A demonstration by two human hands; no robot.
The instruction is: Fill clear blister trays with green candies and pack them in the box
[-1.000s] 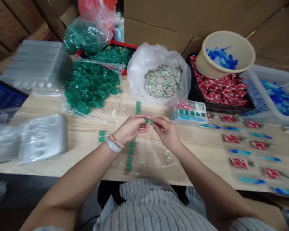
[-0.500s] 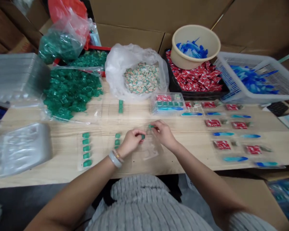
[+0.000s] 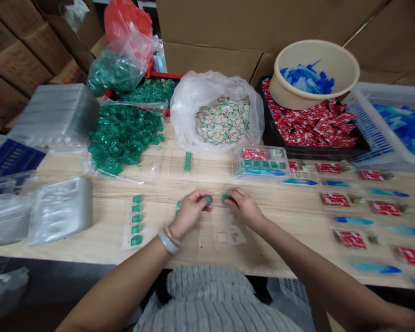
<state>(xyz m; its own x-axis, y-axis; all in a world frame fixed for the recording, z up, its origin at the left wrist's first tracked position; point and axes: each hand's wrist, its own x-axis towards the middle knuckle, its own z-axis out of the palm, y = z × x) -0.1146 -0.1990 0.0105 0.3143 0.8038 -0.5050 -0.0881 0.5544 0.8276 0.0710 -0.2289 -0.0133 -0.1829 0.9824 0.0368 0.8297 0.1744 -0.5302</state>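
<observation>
My left hand (image 3: pixel 192 208) pinches a small green plastic piece (image 3: pixel 208 199) between thumb and fingers. My right hand (image 3: pixel 245 208) has its fingertips closed on another green piece (image 3: pixel 226 197), above the far end of a clear plastic tray (image 3: pixel 230 236). That tray lies flat on the wooden table, its upper part hidden under my right hand. To the left, a clear tray (image 3: pixel 127 233) holds a column of green pieces (image 3: pixel 136 219). My left hand partly covers more green pieces (image 3: pixel 178 208). Farther back, several green pieces (image 3: pixel 187 161) sit in a row.
Loose green pieces (image 3: pixel 124 133) heap at back left, beside stacked clear trays (image 3: pixel 60 115). A white bag (image 3: pixel 183 108) holds small printed squares. Red packets (image 3: pixel 307 124) fill a black bin under a cream tub (image 3: pixel 316 44). Filled trays (image 3: pixel 335 199) spread along the right; a filled stack (image 3: pixel 261 161) stands mid-table.
The camera view has swung left, so the table appears shifted right. My right hand has stayed near the tray's far end, and both hands still pinch green pieces.
</observation>
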